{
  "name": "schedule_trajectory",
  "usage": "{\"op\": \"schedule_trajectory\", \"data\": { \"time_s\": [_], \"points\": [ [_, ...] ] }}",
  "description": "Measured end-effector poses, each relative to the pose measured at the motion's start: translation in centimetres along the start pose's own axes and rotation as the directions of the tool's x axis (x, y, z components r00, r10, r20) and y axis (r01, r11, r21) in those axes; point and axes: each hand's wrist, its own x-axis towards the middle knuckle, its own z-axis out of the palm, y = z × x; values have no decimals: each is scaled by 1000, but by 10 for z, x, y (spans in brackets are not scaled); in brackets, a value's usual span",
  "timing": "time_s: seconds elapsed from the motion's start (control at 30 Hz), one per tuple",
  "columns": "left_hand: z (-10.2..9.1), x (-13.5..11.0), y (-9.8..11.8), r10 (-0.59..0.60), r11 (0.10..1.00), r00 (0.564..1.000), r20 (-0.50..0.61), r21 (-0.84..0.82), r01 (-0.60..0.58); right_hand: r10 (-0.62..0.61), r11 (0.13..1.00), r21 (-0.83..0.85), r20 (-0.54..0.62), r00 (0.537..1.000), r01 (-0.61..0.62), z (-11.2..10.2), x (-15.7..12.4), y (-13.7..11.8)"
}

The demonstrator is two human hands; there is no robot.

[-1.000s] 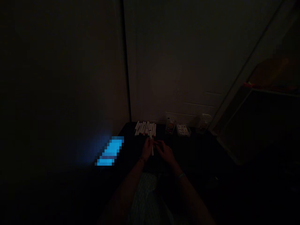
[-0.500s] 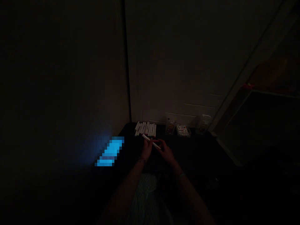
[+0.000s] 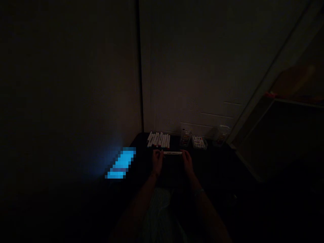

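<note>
Marker (image 3: 172,153), white, is held level above the dark table (image 3: 217,162), one end in each hand. Left hand (image 3: 157,161) pinches its left end and right hand (image 3: 187,161) pinches its right end, fingers closed on it. Just behind lies a row of markers (image 3: 159,140), side by side. Small packs (image 3: 198,141) stand to the right. A blue screen (image 3: 120,163) glows at the left.

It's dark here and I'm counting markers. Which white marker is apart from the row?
The marker held crosswise between the left hand and right hand; the other markers lie side by side behind it.
</note>
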Motion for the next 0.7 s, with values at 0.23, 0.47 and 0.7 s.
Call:
{"op": "schedule_trajectory", "data": {
  "time_s": [0.23,0.47,0.7],
  "points": [
    [2,0,0,-5,998,1000,22,58,4,26,999,24,-14,1000,-26,-2,1,8],
    [2,-1,4,19,993,996,82,115,-29,31,998,-50,-178,984,-40,-7,3,14],
    [2,-1,3,51,975,993,108,211,-73,-27,995,-100,-289,957,-2,-11,5,18]
  ]
}}
